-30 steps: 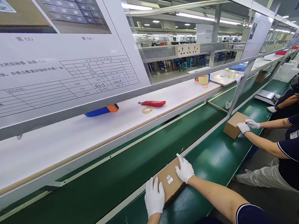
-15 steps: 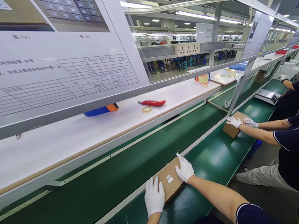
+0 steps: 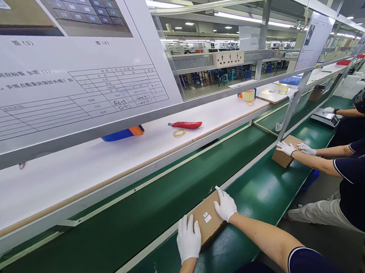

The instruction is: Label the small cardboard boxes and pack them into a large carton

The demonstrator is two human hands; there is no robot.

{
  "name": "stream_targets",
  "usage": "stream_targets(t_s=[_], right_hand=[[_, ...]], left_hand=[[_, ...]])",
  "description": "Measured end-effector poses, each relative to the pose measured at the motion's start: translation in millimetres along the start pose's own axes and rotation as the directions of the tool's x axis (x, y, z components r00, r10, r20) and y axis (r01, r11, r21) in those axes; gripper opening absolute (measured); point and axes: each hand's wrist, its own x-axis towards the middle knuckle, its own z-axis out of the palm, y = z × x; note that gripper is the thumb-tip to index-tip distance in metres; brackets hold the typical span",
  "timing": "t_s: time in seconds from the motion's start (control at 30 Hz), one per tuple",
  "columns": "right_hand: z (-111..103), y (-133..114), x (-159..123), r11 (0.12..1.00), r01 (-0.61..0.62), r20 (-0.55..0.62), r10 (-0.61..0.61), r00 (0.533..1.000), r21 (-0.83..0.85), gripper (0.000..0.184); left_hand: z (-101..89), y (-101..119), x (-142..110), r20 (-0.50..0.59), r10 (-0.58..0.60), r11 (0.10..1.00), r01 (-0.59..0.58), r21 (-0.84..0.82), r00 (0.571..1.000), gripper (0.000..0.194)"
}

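Note:
A flat brown cardboard box [image 3: 211, 231] with small white labels lies on the green conveyor belt [image 3: 259, 189]. My left hand [image 3: 188, 239], in a white glove, presses flat against its near edge. My right hand [image 3: 225, 205], also gloved, grips the far side, so the box sits between both hands. A small white strip [image 3: 217, 188] sticks up just past my right fingertips. The box's underside is hidden.
A co-worker's gloved hands [image 3: 292, 148] rest on a second cardboard box [image 3: 282, 156] farther along the belt. Beyond stands a digital scale [image 3: 325, 117]. The white shelf [image 3: 107, 161] on the left holds a red utility knife [image 3: 185, 124], rubber bands [image 3: 179, 133] and a tape roll [image 3: 248, 96].
My hands and box stay put. The co-worker's hands shifted slightly on their box, and a farther person's arm moved toward the scale.

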Motion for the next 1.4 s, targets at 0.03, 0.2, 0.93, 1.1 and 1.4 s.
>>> stream_targets(t_s=[0.03,0.2,0.93,1.1,1.4], right_hand=[[-0.3,0.0,-0.1,1.0,-0.001,0.002,0.001,1.0,-0.003,0.076],[-0.9,-0.7,-0.1,1.0,-0.001,0.008,0.002,1.0,-0.018,0.076],[21.0,-23.9,7.5,0.997,-0.024,-0.003,0.024,1.0,-0.068,0.078],[14.1,-24.9,9.0,0.998,-0.006,0.008,0.006,1.0,-0.06,0.078],[8.9,-15.2,10.3,0.996,0.064,0.044,-0.061,0.997,-0.062,0.074]], left_hand=[[0.4,-0.3,0.0,-0.003,-0.003,1.0,0.003,-0.006,1.0,0.053],[2.8,-1.4,-0.2,-0.011,0.004,1.0,-0.004,-0.01,1.0,0.053],[-5.0,-20.3,12.9,0.036,-0.041,0.998,0.043,-0.043,0.998,0.053],[-15.0,-9.9,15.0,0.043,-0.047,0.999,0.046,0.014,0.998,0.05],[-21.1,3.6,13.4,0.08,-0.092,0.994,0.086,0.072,0.993,0.046]])
